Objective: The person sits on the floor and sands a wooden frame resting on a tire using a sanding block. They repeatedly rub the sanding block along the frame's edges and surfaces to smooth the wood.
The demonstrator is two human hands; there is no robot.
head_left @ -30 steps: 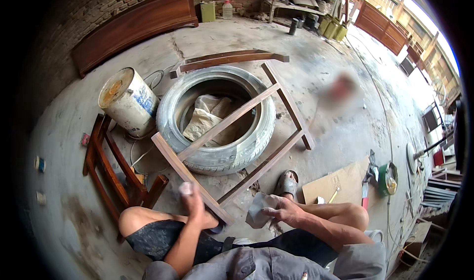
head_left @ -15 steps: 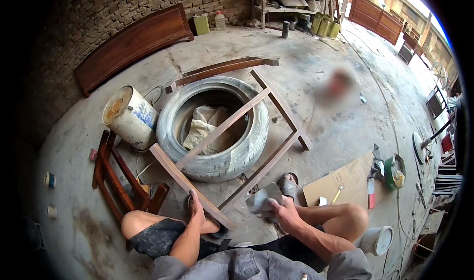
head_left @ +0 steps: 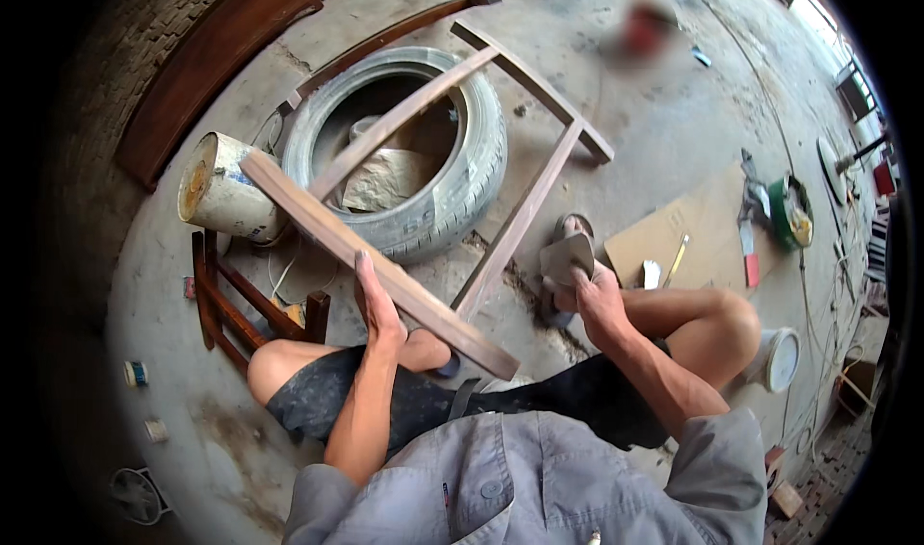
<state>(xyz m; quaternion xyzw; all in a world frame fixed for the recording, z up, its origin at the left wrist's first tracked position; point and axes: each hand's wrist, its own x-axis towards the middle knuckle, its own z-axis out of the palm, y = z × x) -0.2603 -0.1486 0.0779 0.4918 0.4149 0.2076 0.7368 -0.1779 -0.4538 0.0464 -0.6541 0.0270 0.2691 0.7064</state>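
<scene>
A wooden frame (head_left: 404,117) of pale, bare-looking bars rests across a grey tyre (head_left: 462,199) on the floor, its near rail (head_left: 342,242) slanting toward my lap. My left hand (head_left: 378,304) lies along the near side of this rail, fingers stretched out and the palm against the wood. To the right of the frame, above my foot, my right hand (head_left: 597,300) is closed on a grey flat sheet (head_left: 568,256) that looks like sandpaper. The sheet is apart from the wood. Inside the tyre lies a pale crumpled sack (head_left: 390,179).
At the left stand a stained white bucket (head_left: 236,184) and dark varnished wooden pieces (head_left: 236,300). Flat cardboard (head_left: 688,223) carries a yellow-handled tool (head_left: 680,254). A green tub (head_left: 789,213) and a white pail (head_left: 773,357) are to the right. A curved dark panel (head_left: 217,69) leans by the brick wall.
The view has tipped downward, so the scene sits higher. The near rail appears larger and the frame slightly turned on the tyre. My right hand and its sheet have moved away from the frame.
</scene>
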